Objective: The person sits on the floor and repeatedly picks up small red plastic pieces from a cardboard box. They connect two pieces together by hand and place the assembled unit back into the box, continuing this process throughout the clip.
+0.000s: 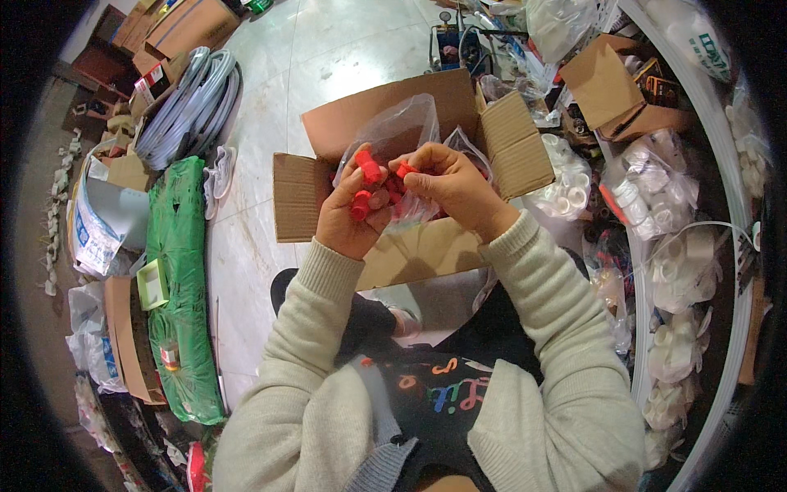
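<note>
Stubby red plastic fittings (368, 167)
Palm up, our left hand (348, 215) grips two; our right hand (456, 184) pinches a red piece (404, 169).

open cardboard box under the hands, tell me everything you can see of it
The open cardboard box is plain brown and looks corrugated, its four flaps spread open. Inside, a clear plastic bag, rising toward the far flap, holds red pieces. The box is in front of the person, beneath the left hand and right hand. Its bottom is hidden, and I cannot tell whether the sleeves touch it.
</note>
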The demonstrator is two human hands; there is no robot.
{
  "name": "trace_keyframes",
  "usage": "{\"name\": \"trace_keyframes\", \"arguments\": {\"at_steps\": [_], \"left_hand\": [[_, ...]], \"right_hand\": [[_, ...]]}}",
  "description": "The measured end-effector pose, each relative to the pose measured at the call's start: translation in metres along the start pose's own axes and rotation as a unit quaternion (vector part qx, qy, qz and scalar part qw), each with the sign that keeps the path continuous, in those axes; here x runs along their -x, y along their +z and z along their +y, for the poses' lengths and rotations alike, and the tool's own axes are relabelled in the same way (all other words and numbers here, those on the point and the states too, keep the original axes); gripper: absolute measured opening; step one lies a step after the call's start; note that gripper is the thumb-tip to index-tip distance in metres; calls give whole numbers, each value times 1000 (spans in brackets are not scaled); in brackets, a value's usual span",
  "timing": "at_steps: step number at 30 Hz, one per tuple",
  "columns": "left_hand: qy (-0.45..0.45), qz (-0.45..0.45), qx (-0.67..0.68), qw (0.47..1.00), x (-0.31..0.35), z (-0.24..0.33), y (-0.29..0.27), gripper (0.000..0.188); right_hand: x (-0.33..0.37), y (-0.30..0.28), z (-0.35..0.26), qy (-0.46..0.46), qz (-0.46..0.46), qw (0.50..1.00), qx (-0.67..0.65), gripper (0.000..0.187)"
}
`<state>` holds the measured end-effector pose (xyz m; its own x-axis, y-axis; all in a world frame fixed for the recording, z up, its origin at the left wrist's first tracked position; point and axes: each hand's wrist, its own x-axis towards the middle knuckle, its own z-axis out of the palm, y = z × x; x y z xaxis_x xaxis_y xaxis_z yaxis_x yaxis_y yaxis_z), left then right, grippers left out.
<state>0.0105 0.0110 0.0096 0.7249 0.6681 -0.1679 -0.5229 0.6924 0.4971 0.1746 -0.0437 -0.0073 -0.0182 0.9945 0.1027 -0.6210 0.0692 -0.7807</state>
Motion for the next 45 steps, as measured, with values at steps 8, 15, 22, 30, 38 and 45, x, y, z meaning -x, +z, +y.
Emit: {"name": "trace_keyframes", "arguments": {"at_steps": [8, 15, 22, 30, 38, 45], "left_hand": [[8, 34, -85, 996, -1, -4, -9, 17], [13, 66, -149, 986, -1, -10, -10, 11], [39, 65, -186, 980, -1, -13, -11, 9], [104, 56, -293, 949, 2, -12, -13, 18], [180, 36, -340, 922, 1, -18, -6, 24], [151, 80, -272, 947, -5, -14, -13, 23]], "right_hand": [[1, 1, -2, -38, 34, 986, 160, 14], [-4, -6, 9, -199, 53, 935, 288, 21], [-1, 0, 2, -192, 31, 946, 261, 30], [1, -3, -3, -175, 17, 928, 329, 29], [4, -9, -7, -29, -14, 938, 345, 54], [11, -2, -18, -83, -73, 971, 212, 57]]}}
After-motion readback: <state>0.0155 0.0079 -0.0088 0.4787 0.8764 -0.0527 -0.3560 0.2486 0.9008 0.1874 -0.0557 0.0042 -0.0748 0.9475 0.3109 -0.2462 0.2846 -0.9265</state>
